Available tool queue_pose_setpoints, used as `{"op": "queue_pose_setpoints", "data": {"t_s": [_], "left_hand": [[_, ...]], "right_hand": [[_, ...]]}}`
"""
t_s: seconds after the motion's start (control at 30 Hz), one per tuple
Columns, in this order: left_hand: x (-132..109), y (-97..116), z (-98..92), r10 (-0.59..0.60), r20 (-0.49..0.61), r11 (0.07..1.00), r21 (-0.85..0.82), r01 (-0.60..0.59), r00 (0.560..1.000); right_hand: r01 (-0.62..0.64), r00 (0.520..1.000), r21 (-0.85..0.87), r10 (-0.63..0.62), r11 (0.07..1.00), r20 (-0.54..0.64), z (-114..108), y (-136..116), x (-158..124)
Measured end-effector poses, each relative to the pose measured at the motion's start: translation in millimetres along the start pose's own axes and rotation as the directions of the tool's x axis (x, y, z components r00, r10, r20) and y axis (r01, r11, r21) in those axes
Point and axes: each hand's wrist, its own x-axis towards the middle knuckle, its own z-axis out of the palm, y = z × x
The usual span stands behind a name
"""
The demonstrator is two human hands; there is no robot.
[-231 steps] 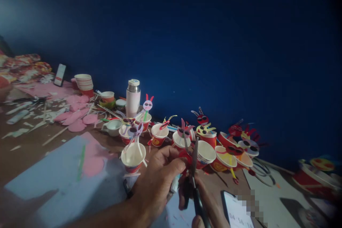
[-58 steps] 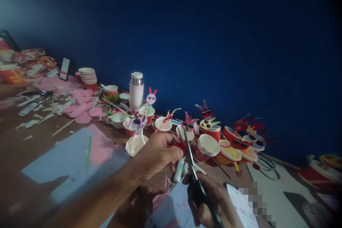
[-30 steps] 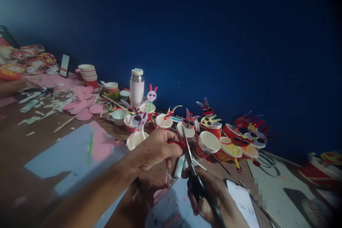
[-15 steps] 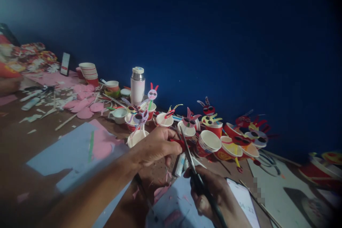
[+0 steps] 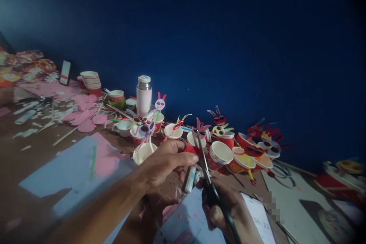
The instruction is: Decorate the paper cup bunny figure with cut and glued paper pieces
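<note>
The left hand (image 5: pixel 168 162) pinches a small piece of bright red paper (image 5: pixel 192 150) between thumb and fingers, above the brown counter (image 5: pixel 37 156) and close to the middle of the view. The right hand (image 5: pixel 224 203) has its fingers closed around the handles of a pair of black-handled metal scissors (image 5: pixel 205 166), whose blades point up and away, right beside the red paper (whether they touch it, I cannot tell).

Below the scissors lies a white and pale-blue cylindrical tube (image 5: pixel 188 183), and a black-edged phone with a lit screen (image 5: pixel 259 217) is next to the right hand. A stack of round red-and-white paper cups (image 5: pixel 220 153) stands just beyond the scissors, among other cups topped with cut-paper faces, such as a yellow paper face with dark eyes (image 5: pixel 221 130). Further left, a white and silver cylindrical flask (image 5: pixel 143 99) stands upright near the plain deep-blue wall (image 5: pixel 200 38). On the near left, a light-blue paper sheet (image 5: pixel 54 173) lies flat, with a pink paper piece (image 5: pixel 105 160) and a narrow green paper strip (image 5: pixel 92 164) on it.
</note>
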Motion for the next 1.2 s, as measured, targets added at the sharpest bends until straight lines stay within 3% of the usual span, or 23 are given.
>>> {"op": "queue_pose_setpoints", "data": {"t_s": [0.13, 0.37, 0.7, 1.2], "left_hand": [[-1.1, -3.9, 9.8, 0.048, -0.095, 0.999, -0.008, -0.049, 0.994], [-3.7, 1.3, 17.1, 0.105, -0.214, 0.993, 0.078, -0.09, 0.971], [-4.8, 8.3, 8.2, 0.07, -0.169, 0.984, 0.171, -0.041, 0.983], [-3.8, 8.5, -1.1, 0.064, -0.062, 0.975, 0.216, -0.049, 0.996]], "right_hand": [[0.022, 0.998, 0.089, -0.017, 0.996, -0.052, 6.1, 1.4, 0.2], [0.077, 0.996, 0.079, -0.074, 0.994, -0.039, 7.7, 12.7, -1.2], [0.081, 0.995, 0.007, -0.082, 0.997, 0.059, 1.5, 13.8, -1.3], [-0.001, 1.0, -0.005, 0.001, 1.0, 0.004, -2.9, 11.2, -5.2]]}}
